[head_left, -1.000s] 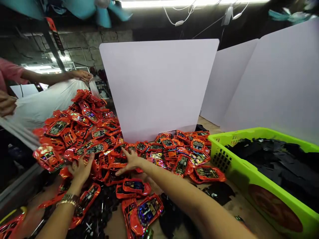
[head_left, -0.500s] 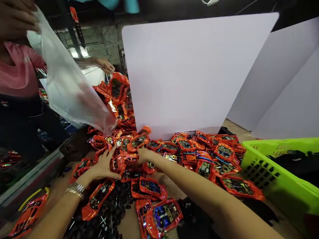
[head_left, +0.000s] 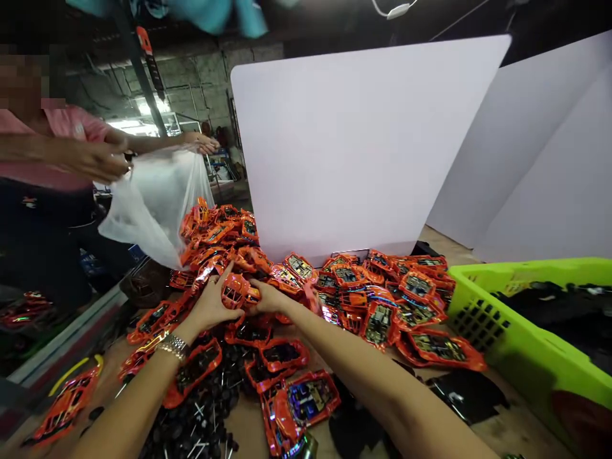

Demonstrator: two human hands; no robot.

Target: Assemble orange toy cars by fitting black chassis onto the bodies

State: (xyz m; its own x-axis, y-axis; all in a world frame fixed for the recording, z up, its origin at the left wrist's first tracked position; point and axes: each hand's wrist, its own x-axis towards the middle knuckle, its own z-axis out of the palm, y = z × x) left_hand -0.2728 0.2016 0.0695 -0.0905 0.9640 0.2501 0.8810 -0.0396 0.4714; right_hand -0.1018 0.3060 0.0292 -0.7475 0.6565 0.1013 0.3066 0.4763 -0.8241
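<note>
A heap of shiny orange toy car shells [head_left: 363,299] covers the table in front of a white divider board [head_left: 354,140]. Both my hands meet at the heap's near edge. My left hand [head_left: 210,305], with a metal watch on the wrist, and my right hand [head_left: 268,298] close together around one orange car shell [head_left: 236,292] between them. More orange shells [head_left: 306,401] lie close to me over small black parts [head_left: 201,421].
A person in a pink top at the left holds a translucent plastic bag [head_left: 153,204] above the heap's far left side. A lime-green basket [head_left: 526,331] with black parts stands at the right. More white boards [head_left: 545,159] stand behind it.
The other person's bag has dropped from high overhead to just above the pile, with more shells now heaped there. My hands went from spread on the pile to closing together on one shell.
</note>
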